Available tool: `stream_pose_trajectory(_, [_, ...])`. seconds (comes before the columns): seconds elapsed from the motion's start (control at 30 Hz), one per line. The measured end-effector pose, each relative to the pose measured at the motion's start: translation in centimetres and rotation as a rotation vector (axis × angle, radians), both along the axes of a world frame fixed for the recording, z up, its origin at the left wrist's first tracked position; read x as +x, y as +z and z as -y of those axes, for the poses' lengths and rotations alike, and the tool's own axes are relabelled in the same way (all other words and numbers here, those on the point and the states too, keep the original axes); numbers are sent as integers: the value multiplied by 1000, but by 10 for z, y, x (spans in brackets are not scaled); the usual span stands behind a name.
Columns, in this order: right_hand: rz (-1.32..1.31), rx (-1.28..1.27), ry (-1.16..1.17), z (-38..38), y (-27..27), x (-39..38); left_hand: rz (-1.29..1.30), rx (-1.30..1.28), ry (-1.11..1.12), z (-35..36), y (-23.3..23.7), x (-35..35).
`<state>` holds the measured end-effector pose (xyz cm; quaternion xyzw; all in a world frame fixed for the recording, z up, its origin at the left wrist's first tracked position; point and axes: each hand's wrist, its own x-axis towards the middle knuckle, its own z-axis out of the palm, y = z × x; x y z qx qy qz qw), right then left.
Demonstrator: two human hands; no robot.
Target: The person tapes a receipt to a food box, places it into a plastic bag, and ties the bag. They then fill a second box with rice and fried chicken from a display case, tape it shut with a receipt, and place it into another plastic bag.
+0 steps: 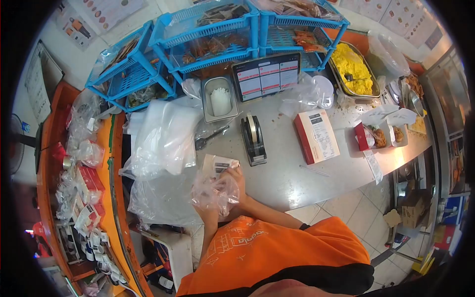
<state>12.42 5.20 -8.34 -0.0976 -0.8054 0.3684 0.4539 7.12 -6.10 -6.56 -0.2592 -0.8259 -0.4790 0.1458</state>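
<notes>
A clear plastic bag (210, 190) is bunched up in front of my orange shirt, close to the counter's near edge. A pale packet or box with a printed label (221, 166) shows at its far end; I cannot make out its full shape. My right hand (237, 182) is closed around the right side of the bag, fingers by the label. From below, my left hand (207, 210) grips the bag's near left side, its fingers partly hidden by crumpled plastic. Just beyond the hands stands a black tape dispenser (254, 143).
Clear plastic bags (163, 138) are piled on the left. A red-and-white box with a receipt (316, 136) and an open food box (378, 138) stand right. A tablet (267, 76), a metal container (219, 101), a tray of yellow food (352, 69) and blue racks (208, 37) line the back.
</notes>
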Motion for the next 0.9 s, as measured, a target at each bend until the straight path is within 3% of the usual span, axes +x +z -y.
stream_pose_trajectory(0.03, [58,-92,-14,2,17,5,137,-25,-167,2,13,2])
stream_pose_trajectory(0.07, [119,-183,-25,4,26,11,141,-28,-161,5,7,-3])
stream_pose_trajectory(0.13, [264,-185,-67,7,22,19,641,143,-210,13,-6,-16])
stream_pose_trajectory(0.2, [412,-188,-105,8,22,29,542,197,-222,11,-6,-15])
stream_pose_trajectory(0.27, [644,-768,88,2,47,34,445,246,-233,6,1,-11])
stream_pose_trajectory(0.3, [654,-774,97,7,47,35,397,196,-217,3,6,-9])
stream_pose_trajectory(0.37, [284,-243,55,19,45,38,356,139,-190,7,1,-13])
stream_pose_trajectory(0.4, [291,-250,66,19,41,37,185,-50,-195,15,-13,-21])
stream_pose_trajectory(0.43, [226,56,134,13,33,34,15,-239,-201,21,-23,-25])
stream_pose_trajectory(0.47, [154,359,200,9,27,32,24,-248,-190,25,-27,-23])
stream_pose_trajectory(0.5, [155,351,212,7,22,32,176,-174,-179,28,-29,-23])
stream_pose_trajectory(0.53, [198,245,143,7,18,32,325,-99,-166,30,-32,-24])
stream_pose_trajectory(0.6, [242,132,89,7,19,25,365,-65,-215,30,-58,-36])
stream_pose_trajectory(0.67, [142,-796,212,8,27,16,441,13,-336,32,-97,-50])
stream_pose_trajectory(0.7, [151,-809,223,8,27,12,482,52,-393,34,-113,-54])
stream_pose_trajectory(0.73, [75,-991,303,6,26,9,521,93,-452,38,-119,-57])
stream_pose_trajectory(0.77, [-7,-1172,379,4,25,6,526,86,-439,37,-104,-55])
stream_pose_trajectory(0.83, [53,-1227,401,-2,37,9,962,357,-407,24,-42,-43])
stream_pose_trajectory(0.9, [145,-1229,417,-5,34,10,1095,406,-378,16,-12,-37])
